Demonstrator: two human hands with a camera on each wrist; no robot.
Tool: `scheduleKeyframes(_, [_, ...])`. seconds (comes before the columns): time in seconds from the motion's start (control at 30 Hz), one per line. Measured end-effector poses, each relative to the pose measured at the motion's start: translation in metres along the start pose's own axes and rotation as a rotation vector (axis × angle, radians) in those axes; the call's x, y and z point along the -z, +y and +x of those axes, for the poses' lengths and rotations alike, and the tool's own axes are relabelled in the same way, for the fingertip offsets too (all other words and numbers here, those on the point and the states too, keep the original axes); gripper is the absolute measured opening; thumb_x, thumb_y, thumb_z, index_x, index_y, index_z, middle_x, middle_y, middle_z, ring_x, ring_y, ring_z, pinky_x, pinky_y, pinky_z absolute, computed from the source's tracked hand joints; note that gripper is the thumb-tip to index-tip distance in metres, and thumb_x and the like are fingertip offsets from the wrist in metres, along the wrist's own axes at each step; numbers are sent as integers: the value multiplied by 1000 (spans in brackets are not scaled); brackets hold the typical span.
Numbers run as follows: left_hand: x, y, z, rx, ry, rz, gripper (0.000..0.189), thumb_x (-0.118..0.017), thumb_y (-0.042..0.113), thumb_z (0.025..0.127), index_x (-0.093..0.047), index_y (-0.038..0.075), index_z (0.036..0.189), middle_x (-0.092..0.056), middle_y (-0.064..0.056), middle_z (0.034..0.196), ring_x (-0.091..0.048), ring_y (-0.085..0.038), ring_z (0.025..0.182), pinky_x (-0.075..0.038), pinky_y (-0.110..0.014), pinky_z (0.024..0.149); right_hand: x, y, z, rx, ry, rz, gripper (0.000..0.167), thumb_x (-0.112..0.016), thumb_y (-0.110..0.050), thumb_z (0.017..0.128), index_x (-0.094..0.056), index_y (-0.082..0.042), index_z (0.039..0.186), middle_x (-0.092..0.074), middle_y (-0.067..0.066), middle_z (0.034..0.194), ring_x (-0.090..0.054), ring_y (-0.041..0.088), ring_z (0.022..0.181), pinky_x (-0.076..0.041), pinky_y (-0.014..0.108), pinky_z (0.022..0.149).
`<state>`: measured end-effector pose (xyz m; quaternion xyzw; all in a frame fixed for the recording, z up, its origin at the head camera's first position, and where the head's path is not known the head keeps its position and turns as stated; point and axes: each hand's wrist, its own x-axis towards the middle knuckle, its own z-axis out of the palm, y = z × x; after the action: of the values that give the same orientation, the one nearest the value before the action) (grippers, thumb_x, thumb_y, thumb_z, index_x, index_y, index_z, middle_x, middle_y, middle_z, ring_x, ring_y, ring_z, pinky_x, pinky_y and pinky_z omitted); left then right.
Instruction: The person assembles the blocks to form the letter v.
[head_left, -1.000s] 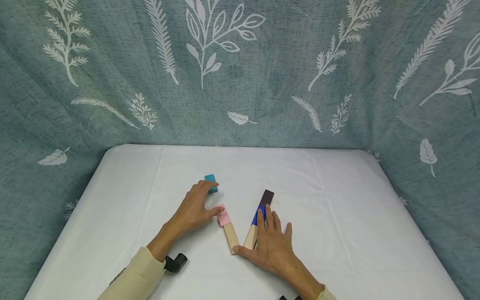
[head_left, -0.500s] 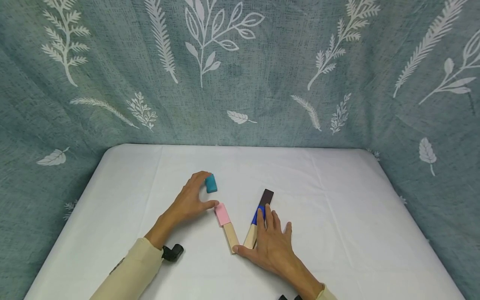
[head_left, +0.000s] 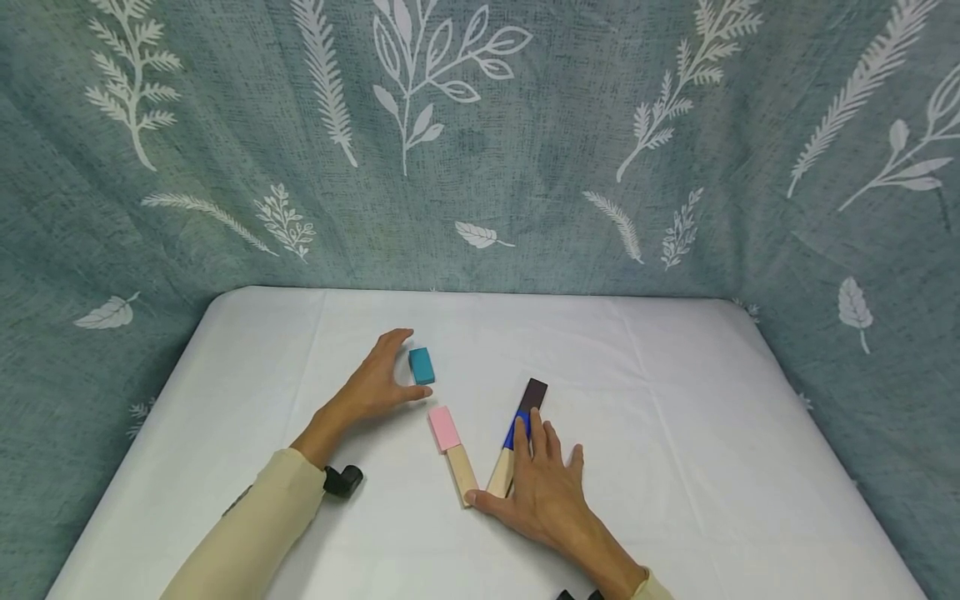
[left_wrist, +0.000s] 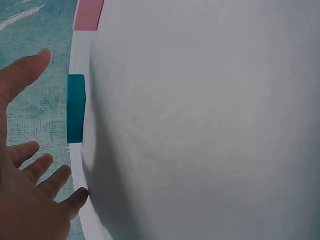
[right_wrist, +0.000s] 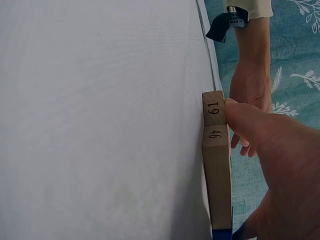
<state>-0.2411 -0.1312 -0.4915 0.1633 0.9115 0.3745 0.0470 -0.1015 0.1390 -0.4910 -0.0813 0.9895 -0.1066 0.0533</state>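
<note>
In the head view my left hand (head_left: 369, 387) spreads thumb and fingers around a teal block (head_left: 422, 367) on the white table, with a gap visible beside it. The left wrist view shows the same teal block (left_wrist: 76, 109) apart from the thumb. Below it lies a pink block (head_left: 444, 429), end to end with a plain wooden block (head_left: 461, 475). My right hand (head_left: 549, 492) rests its fingers on a blue block (head_left: 510, 437), between a dark brown block (head_left: 533, 395) and a second plain block (head_left: 500, 473). Its thumb touches the first plain block's lower end.
The white cloth-covered table (head_left: 675, 433) ends at a far edge against a teal leaf-patterned curtain (head_left: 525, 150). A black wrist device (head_left: 345, 482) sits at the left cuff. In the right wrist view, printed numbers mark the ends of the plain blocks (right_wrist: 217, 175).
My left hand has moved away from me and slightly left, its thumb leaving the pink block and coming near the teal block. The right hand and the blocks stay put.
</note>
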Motion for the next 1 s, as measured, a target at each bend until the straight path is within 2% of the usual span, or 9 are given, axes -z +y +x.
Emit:
scheduleKeyframes(0.27, [3, -4, 8, 3, -16, 0, 103, -85, 39, 79, -28, 6, 158, -28, -17, 161, -28, -35, 148, -27, -57, 116, 0, 0, 1, -1, 3, -1, 130, -54, -91, 72, -26, 4, 157, -16, 28, 164, -24, 49, 146, -18, 81, 103])
scheduleKeyframes(0.47, [1, -6, 12, 9, -16, 53, 99, -84, 41, 80, -32, 6, 157, -34, -17, 159, -33, -39, 145, -25, -62, 115, 0, 1, 1, 3, 12, 0, 131, -55, -90, 71, -27, 4, 157, -17, 28, 163, -25, 50, 146, -18, 82, 103])
scheduleKeyframes(0.73, [-1, -5, 14, -1, -16, 145, 89, -84, 40, 79, -45, 3, 149, -47, -19, 150, -43, -39, 137, -30, -57, 114, 0, 1, 0, 0, 9, 12, 131, -56, -90, 71, -26, 4, 157, -17, 28, 163, -24, 50, 146, -17, 82, 103])
scheduleKeyframes(1.0, [-2, -4, 15, -17, -17, 199, 82, -84, 39, 80, -51, 2, 145, -52, -18, 144, -46, -37, 134, -31, -56, 113, 0, 0, 1, -3, 7, 12, 130, -55, -90, 72, -27, 5, 157, -17, 29, 163, -25, 50, 146, -17, 82, 103])
